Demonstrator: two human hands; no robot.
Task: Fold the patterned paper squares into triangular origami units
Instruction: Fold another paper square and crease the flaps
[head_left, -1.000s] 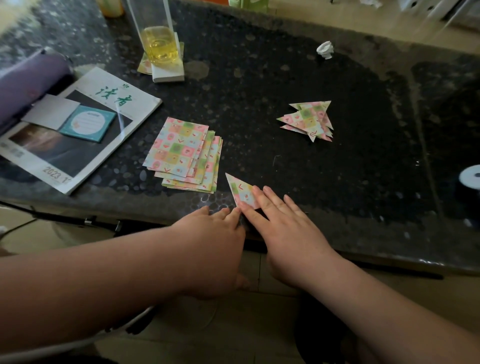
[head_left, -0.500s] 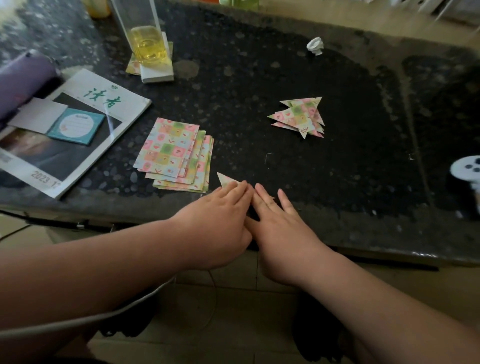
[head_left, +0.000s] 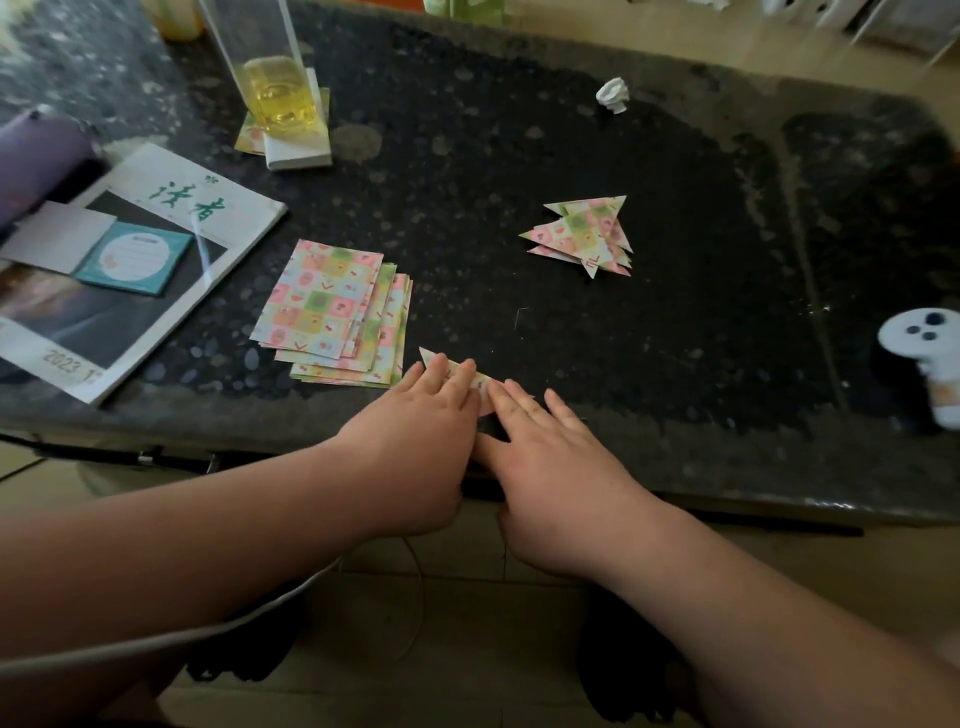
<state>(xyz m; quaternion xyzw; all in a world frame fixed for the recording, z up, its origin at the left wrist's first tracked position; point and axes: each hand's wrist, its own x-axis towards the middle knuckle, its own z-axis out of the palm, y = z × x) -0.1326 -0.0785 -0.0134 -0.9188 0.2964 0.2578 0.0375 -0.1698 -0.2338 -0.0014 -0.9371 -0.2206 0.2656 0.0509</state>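
My left grip and right grip press flat-fingered on the pastel-checked folded paper, its long axis along the desk's front edge, tip pointing left.

Open dark tabletop runs through the middle of the frame, between the stack of paper squares at centre left and the pile of folded triangles at centre right. A magazine and a tall glass crowd the upper left. A crumpled scrap sits at upper centre, and a white object at the right edge.
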